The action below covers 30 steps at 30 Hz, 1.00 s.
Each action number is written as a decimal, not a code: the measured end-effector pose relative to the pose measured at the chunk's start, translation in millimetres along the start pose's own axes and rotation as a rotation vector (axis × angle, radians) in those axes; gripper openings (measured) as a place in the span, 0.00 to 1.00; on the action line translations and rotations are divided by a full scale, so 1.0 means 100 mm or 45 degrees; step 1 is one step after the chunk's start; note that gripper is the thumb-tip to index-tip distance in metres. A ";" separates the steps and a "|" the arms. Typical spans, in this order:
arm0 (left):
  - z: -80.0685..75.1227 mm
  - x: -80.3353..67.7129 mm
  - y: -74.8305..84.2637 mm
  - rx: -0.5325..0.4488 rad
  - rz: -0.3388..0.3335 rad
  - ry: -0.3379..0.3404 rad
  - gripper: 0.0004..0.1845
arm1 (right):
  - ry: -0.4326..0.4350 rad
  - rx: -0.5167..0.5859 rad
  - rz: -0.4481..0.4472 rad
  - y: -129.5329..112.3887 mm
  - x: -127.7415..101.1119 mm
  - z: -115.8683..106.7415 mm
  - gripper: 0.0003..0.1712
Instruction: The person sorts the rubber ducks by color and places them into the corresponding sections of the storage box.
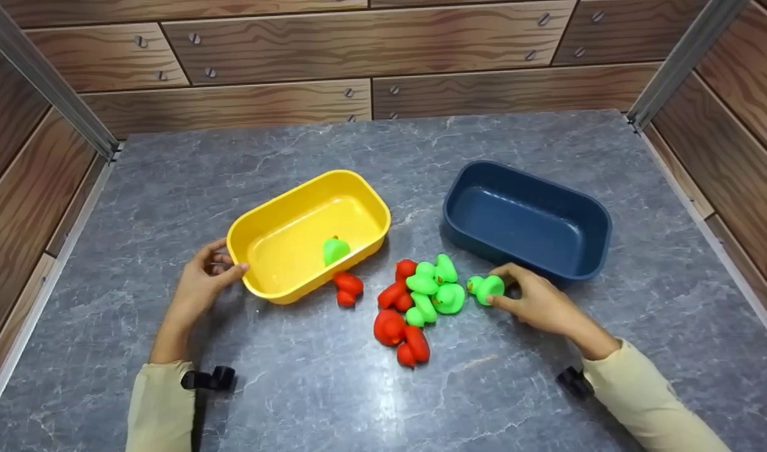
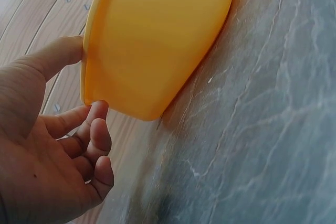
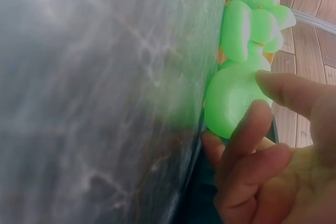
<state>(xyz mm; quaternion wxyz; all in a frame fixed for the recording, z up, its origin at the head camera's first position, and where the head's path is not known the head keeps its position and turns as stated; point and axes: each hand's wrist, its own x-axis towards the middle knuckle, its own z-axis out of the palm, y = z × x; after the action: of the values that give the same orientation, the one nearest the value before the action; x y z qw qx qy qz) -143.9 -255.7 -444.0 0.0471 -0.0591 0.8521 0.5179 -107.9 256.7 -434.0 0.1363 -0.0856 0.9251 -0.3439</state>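
Observation:
My left hand [image 1: 223, 263] holds the near left corner of a yellow tub [image 1: 308, 198], thumb on the rim and fingers against the outer wall; the left wrist view shows this hand [image 2: 86, 80] on the tub [image 2: 157, 35]. One green duck [image 1: 335, 250] lies inside the tub. My right hand [image 1: 502, 292] pinches a green duck [image 1: 487, 289] on the table, just in front of the dark blue tub [image 1: 600, 220]. In the right wrist view the thumb and fingers of that hand [image 3: 260, 95] close on the duck's base [image 3: 231, 100].
Between the tubs lies a heap of green ducks [image 1: 433, 285] and red ducks [image 1: 396, 314], with one red duck [image 1: 347, 287] by the yellow tub's near wall. The grey marble table [image 1: 169, 188] is fenced by wooden walls. The blue tub holds nothing.

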 end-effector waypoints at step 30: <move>0.01 0.00 -0.02 -0.048 -0.033 -0.001 0.38 | -0.037 0.236 -0.065 -0.10 -0.10 -0.09 0.16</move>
<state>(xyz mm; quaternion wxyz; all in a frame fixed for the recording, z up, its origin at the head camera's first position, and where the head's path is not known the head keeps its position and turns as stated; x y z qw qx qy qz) -144.0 -255.6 -445.9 0.0530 -0.0709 0.8414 0.5331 -100.8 257.2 -418.6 0.1481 -0.1011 0.8847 -0.4303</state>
